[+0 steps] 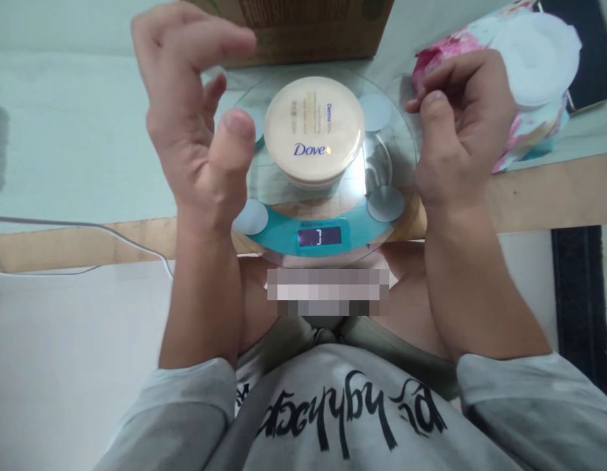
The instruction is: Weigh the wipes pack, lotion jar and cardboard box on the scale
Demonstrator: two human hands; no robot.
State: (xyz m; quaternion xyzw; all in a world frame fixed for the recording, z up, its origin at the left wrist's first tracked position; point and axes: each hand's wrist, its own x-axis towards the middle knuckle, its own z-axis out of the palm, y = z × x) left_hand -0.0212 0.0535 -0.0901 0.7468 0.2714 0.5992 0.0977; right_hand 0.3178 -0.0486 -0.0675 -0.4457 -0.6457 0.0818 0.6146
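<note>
A round cream-coloured Dove jar (313,121) stands upright, lid up, on a glass digital scale (274,234). The scale has a blue front strip, and its display (320,237) is lit with a mark I cannot read for sure. My left hand (195,118) is raised at the left of the jar, thumb and fingers apart and curved, holding nothing. On the right, my right hand (465,124) hovers over the scale's edge with fingers loosely curled and the thumb close to them. Nothing shows in it, and neither hand touches the jar.
A cardboard box (308,39) stands behind the scale. At the right lie a pink floral pack with a white lid (536,59) and a dark flat object (590,52). A white cable (87,226) hangs over the wooden edge (529,196) at the left.
</note>
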